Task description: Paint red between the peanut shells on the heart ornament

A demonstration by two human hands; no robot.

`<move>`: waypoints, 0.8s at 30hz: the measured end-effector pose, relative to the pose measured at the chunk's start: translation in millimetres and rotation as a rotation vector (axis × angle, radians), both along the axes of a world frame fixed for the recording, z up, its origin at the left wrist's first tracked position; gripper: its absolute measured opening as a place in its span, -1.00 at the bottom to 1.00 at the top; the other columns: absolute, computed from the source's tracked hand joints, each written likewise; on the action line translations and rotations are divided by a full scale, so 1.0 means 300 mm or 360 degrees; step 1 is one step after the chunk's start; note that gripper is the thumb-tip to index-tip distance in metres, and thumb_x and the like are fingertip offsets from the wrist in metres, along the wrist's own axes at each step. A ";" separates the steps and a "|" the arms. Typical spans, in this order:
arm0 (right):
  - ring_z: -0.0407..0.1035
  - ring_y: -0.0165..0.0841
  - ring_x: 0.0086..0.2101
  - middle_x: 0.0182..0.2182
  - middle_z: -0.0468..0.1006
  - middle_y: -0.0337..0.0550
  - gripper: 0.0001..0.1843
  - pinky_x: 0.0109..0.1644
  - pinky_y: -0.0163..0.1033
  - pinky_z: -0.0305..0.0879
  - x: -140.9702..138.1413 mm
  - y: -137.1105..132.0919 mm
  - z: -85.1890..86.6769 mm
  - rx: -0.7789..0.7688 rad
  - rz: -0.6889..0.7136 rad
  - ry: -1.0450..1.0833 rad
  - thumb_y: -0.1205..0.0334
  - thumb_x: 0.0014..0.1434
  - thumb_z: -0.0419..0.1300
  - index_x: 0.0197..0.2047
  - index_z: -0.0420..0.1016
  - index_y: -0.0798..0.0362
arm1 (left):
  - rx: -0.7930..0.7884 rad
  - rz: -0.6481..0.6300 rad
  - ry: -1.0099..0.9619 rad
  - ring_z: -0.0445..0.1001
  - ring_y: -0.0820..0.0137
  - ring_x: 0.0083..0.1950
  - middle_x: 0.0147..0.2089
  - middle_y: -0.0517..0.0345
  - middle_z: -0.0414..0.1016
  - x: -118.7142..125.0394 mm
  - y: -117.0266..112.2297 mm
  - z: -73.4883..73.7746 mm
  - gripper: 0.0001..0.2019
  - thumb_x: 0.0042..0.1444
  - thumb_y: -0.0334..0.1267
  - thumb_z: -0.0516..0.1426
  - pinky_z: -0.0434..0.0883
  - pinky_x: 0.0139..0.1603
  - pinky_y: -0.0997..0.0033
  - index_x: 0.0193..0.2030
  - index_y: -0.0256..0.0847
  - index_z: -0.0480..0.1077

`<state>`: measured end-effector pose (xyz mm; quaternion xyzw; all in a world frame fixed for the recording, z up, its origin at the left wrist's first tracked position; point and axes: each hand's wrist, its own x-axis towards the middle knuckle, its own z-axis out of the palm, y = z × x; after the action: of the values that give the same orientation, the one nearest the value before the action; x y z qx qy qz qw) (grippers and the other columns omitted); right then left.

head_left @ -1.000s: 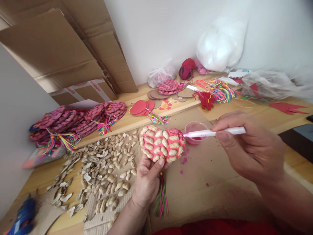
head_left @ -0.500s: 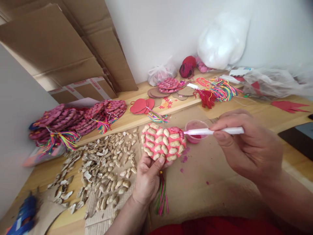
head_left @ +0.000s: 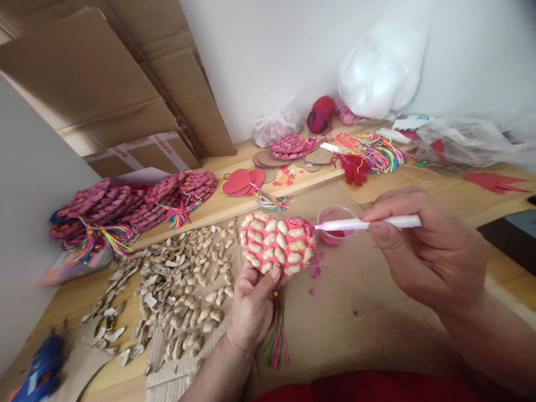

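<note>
My left hand grips the lower edge of a peanut-shell heart ornament, thumb in front. Rows of peanut shells cover its red face, and the shells at its upper right are painted pink. A tassel of green and pink strands hangs below it. My right hand pinches a slim white paintbrush between thumb and fingers. Its pink tip points left, at the painted corner of the heart; whether it touches I cannot tell. Behind the brush stands a clear plastic cup with pink paint.
Peanut shells lie scattered over cardboard to the left, near a blue glue gun. Finished pink ornaments with tassels are piled at the far left. Red hearts and colourful tassels rest along the back board.
The heart has shifted slightly left in my left hand. My right hand with the paintbrush has moved a touch to the right.
</note>
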<state>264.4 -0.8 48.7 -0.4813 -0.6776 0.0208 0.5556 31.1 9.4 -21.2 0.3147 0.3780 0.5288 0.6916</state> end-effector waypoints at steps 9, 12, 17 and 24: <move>0.40 -0.38 -0.23 -0.29 0.51 -0.25 -0.84 -0.11 -0.19 0.32 -0.003 0.002 -0.004 0.0013 0.0149 -0.0064 0.38 0.22 0.24 -0.13 0.50 -0.03 | -0.0062 0.0006 -0.0008 0.59 0.32 -0.01 0.05 0.04 0.61 -0.018 0.005 -0.008 -0.52 0.08 -0.27 0.39 0.58 -0.04 0.36 0.14 -0.11 0.45; 0.42 -0.38 -0.25 -0.29 0.51 -0.25 -0.84 -0.13 -0.18 0.33 -0.005 -0.001 -0.004 -0.0017 0.0182 0.0005 0.38 0.23 0.22 -0.13 0.49 -0.03 | -0.0070 -0.0004 -0.0021 0.59 0.35 -0.03 0.05 0.06 0.60 -0.019 0.006 -0.009 -0.56 0.08 -0.29 0.39 0.58 -0.07 0.40 0.11 -0.12 0.47; 0.41 -0.38 -0.24 -0.29 0.52 -0.26 -0.85 -0.15 -0.19 0.31 -0.004 0.000 -0.004 -0.0023 0.0152 -0.0024 0.36 0.24 0.22 -0.14 0.50 -0.05 | -0.0057 -0.0035 -0.0034 0.59 0.35 -0.03 0.03 0.06 0.61 -0.015 0.003 -0.004 -0.54 0.08 -0.30 0.38 0.58 -0.09 0.43 0.13 -0.12 0.46; 0.41 -0.35 -0.21 -0.29 0.53 -0.24 -0.84 -0.10 -0.16 0.31 0.006 -0.003 -0.005 0.0071 0.0043 -0.0073 0.35 0.23 0.23 -0.12 0.51 -0.05 | -0.0068 -0.0008 -0.0023 0.59 0.38 -0.07 -0.01 0.09 0.62 -0.013 0.005 -0.001 -0.55 0.06 -0.30 0.39 0.57 -0.11 0.47 0.11 -0.11 0.46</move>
<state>266.2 -1.7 47.3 -0.4599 -0.6970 0.0023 0.5502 27.3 10.8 -21.5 0.2972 0.3835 0.5210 0.7023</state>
